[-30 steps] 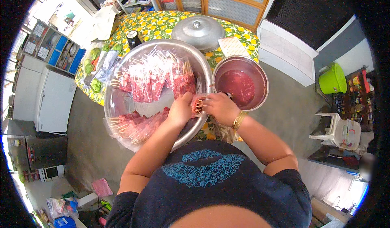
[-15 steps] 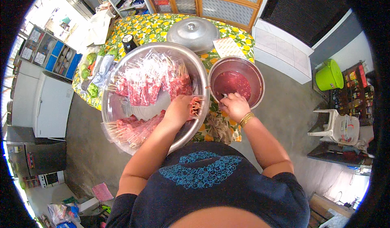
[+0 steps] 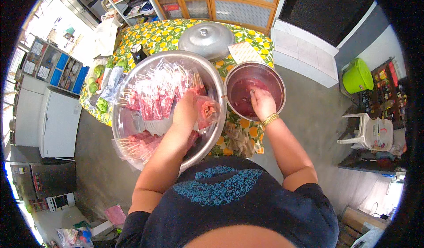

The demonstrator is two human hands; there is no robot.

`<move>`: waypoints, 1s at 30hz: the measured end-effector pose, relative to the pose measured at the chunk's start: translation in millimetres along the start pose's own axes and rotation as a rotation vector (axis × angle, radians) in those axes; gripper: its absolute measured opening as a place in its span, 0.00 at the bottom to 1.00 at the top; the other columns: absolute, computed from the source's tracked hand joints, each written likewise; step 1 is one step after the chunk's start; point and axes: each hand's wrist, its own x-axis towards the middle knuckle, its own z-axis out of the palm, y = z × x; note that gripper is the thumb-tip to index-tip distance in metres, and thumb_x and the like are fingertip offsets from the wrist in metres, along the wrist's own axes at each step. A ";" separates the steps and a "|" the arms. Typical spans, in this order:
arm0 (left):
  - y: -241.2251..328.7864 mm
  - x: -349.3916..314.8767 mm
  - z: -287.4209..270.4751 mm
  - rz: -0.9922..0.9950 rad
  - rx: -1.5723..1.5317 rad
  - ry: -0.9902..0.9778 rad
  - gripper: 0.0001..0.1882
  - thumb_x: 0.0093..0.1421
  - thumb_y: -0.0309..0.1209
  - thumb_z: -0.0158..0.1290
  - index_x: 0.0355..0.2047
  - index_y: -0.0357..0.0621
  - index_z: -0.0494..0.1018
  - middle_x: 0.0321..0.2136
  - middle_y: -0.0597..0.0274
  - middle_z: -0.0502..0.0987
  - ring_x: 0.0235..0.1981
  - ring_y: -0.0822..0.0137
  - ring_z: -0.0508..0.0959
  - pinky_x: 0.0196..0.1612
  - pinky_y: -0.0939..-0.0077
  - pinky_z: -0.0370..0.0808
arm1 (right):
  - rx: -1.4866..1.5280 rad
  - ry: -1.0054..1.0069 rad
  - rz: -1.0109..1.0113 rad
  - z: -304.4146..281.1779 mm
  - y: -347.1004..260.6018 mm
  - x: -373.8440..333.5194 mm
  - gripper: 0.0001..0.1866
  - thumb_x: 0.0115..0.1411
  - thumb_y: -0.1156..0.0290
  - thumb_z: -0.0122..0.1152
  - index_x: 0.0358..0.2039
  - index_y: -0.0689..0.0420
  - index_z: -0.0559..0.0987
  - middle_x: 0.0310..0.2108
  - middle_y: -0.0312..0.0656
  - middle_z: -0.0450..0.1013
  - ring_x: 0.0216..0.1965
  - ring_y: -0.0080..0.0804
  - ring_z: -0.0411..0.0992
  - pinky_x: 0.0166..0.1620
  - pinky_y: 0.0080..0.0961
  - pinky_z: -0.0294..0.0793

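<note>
my left hand [image 3: 187, 107] grips the plastic bag of skewered meat [image 3: 208, 112] inside the metal basin [image 3: 152, 126], the bag lying at its right, on the side toward my farther right hand [image 3: 263, 104], whose fingers reach into the pot [image 3: 277, 82], closed or not i cannot tell.

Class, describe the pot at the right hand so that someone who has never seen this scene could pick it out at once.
On the yellow-and-green cloth, find the wide metal basin of bagged meat skewers. Just right of it stands a round pot. Unlike the basin, it is smaller, holds dark red contents and has the right hand inside it.
</note>
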 end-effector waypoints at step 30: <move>20.4 -11.8 -1.2 -0.047 0.029 0.113 0.09 0.66 0.30 0.49 0.40 0.36 0.69 0.28 0.32 0.77 0.33 0.32 0.78 0.33 0.42 0.73 | 0.124 0.205 0.476 25.9 43.9 22.0 0.17 0.69 0.57 0.52 0.40 0.59 0.80 0.38 0.56 0.78 0.42 0.57 0.76 0.48 0.47 0.75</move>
